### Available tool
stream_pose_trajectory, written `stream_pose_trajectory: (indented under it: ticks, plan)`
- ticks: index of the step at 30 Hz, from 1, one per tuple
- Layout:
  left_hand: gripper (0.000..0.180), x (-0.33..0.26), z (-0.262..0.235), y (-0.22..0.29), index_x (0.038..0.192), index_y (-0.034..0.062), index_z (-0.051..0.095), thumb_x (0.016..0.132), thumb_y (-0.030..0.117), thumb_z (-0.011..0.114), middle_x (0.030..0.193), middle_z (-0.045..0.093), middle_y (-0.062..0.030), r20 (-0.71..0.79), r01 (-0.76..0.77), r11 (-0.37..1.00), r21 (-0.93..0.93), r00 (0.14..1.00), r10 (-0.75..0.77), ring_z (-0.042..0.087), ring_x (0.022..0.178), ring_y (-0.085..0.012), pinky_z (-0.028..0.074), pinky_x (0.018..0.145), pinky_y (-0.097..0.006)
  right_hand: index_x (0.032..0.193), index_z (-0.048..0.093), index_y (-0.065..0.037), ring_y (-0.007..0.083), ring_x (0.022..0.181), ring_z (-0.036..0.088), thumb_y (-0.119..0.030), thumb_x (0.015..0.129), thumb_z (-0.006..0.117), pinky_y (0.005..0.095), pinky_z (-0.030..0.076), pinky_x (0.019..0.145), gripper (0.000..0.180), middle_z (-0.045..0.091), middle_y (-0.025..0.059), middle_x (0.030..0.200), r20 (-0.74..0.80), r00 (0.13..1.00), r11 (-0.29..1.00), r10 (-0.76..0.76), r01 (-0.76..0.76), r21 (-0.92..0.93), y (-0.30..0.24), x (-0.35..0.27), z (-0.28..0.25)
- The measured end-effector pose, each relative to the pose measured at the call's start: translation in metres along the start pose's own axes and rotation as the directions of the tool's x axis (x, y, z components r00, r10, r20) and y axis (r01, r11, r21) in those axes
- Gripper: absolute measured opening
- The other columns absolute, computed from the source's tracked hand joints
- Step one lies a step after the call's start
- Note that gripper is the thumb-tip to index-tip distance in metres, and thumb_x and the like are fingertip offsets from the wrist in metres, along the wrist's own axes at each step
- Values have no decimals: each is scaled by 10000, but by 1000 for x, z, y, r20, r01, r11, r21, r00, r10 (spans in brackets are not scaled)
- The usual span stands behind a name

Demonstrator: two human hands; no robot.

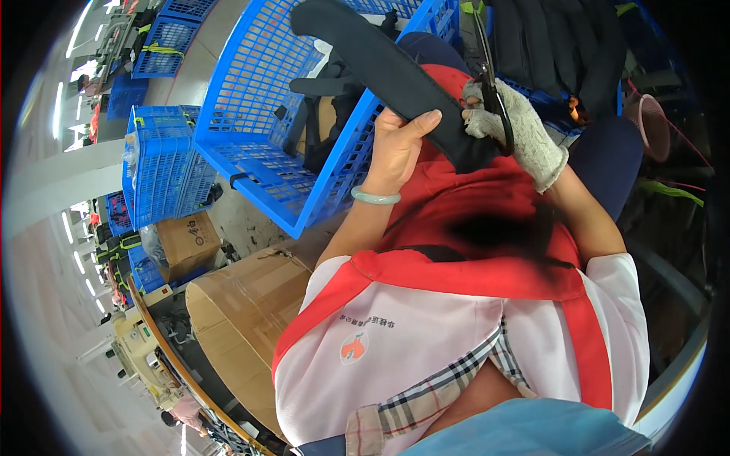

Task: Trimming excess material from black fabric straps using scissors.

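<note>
My left hand (399,147), bare with a pale green bangle at the wrist, grips a long, flat black fabric strip (388,70), thumb on top. The strip slants from the top of the view down to my lap and has a rounded far end. In my right hand (521,125), which wears a grey-white knitted glove, is a pair of dark-handled scissors (487,53), blades pointing away from me. The gloved fingertips also touch the strip's near end. A red apron (464,201) lies beneath both hands.
A large blue plastic crate (251,144) with black pieces inside stands just left of the strip. Black fabric pieces (555,45) hang over another crate at the far right. Stacked blue crates (163,163), a cardboard box (190,242) and an open carton (243,308) are on the left.
</note>
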State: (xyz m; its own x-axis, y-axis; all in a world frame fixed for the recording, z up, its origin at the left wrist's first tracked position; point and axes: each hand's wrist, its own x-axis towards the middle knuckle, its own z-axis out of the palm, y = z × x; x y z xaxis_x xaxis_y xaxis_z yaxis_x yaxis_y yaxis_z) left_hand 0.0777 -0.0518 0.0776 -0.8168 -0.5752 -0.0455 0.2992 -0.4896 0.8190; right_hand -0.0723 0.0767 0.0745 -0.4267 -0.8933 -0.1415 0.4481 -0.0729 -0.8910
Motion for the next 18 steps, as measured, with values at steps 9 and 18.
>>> stream_pose_trajectory:
  ticks: [9, 18]
  plan:
    - [247, 15, -4, 9, 1016, 11, 633, 787, -66, 682, 992, 660, -72, 24, 139, 985, -107, 990, -137, 627, 924, -158, 499, 848, -292, 1171, 523, -7, 132, 859, 637, -13, 799, 710, 245, 528, 721, 416, 588, 45, 948, -23, 999, 971, -29, 23, -240, -14, -5, 8]
    - [251, 21, -3, 9, 980, 7, 646, 754, -91, 695, 949, 670, -75, 55, 83, 997, 3, 995, -83, 646, 877, -164, 515, 829, -289, 1106, 497, 21, 297, 707, 625, -322, 743, 762, 372, 471, 640, 565, 588, 173, 781, -96, 985, 604, 145, -164, -780, -38, -45, -28]
